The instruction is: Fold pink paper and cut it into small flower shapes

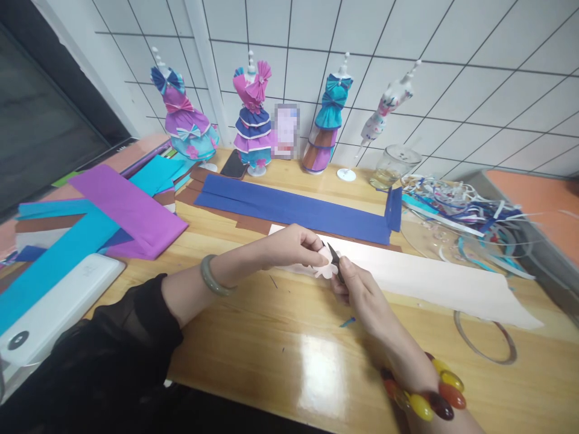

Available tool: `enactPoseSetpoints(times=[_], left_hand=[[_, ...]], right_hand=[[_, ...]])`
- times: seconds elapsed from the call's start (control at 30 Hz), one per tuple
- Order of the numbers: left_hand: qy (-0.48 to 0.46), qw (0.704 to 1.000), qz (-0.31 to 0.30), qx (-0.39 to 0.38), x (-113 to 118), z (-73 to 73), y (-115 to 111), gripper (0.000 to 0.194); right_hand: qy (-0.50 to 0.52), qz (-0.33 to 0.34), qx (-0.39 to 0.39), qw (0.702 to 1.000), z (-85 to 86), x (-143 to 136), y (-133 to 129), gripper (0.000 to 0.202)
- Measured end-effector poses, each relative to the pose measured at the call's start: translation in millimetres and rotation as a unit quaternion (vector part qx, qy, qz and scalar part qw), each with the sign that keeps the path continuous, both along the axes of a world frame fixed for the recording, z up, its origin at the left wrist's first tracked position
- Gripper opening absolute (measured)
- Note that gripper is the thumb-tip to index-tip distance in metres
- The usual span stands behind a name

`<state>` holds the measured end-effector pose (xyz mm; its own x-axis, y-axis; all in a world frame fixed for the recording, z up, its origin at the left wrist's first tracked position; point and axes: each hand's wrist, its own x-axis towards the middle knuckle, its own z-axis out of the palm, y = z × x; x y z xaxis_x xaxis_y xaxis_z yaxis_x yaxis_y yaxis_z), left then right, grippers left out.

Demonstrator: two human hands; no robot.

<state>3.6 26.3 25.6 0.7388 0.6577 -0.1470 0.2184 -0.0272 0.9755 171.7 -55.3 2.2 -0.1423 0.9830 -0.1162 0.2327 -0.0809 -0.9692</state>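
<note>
Between the thumb and fingers of my left hand [301, 246] is a small white flower-shaped piece [324, 271] with rounded petals. My right hand [357, 289] grips small dark scissors [333, 256], whose blades point up beside the piece. Both hands are close together above the wooden table [253, 337]. Behind them lies a long white strip [434, 277] running to the right, and beyond it a folded dark blue strip [289, 205] on top of brown material.
Four miniature dress forms, one being a purple-and-blue one [253, 129], stand along the tiled wall. A glass cup [395, 166] and tangled scraps [465, 211] are at right. Purple [131, 211] and turquoise strips and a white device [67, 301] lie left. A bangle [486, 349] rests front right.
</note>
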Motion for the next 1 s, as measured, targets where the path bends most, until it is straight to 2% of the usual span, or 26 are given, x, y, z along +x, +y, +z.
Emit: enactPoseSetpoints(times=[0.63, 0.73, 0.83, 0.93, 1.0], left_hand=[[-0.016, 1.000, -0.024, -0.009, -1.6, 4.0, 4.7, 0.017], [-0.016, 1.000, -0.010, -0.011, -0.9, 5.3, 3.9, 0.019], [-0.036, 0.997, 0.027, -0.060, 2.6, 4.8, 1.6, 0.019], [-0.072, 0.989, 0.060, -0.118, 8.5, -0.6, -1.6, 0.032], [-0.085, 0.985, 0.076, -0.127, 12.7, -6.3, -4.2, 0.038]], right_hand=[[-0.002, 0.002, 0.002, 1.000, -1.3, 2.0, -0.8, 0.044], [-0.002, -0.006, 0.002, 1.000, -1.4, 0.5, -0.5, 0.044], [0.003, -0.043, -0.002, 0.999, -1.5, -1.3, 1.2, 0.047], [0.016, -0.087, -0.006, 0.996, -1.2, -2.4, 3.3, 0.048], [0.025, -0.102, -0.006, 0.994, -0.9, -2.9, 4.3, 0.048]])
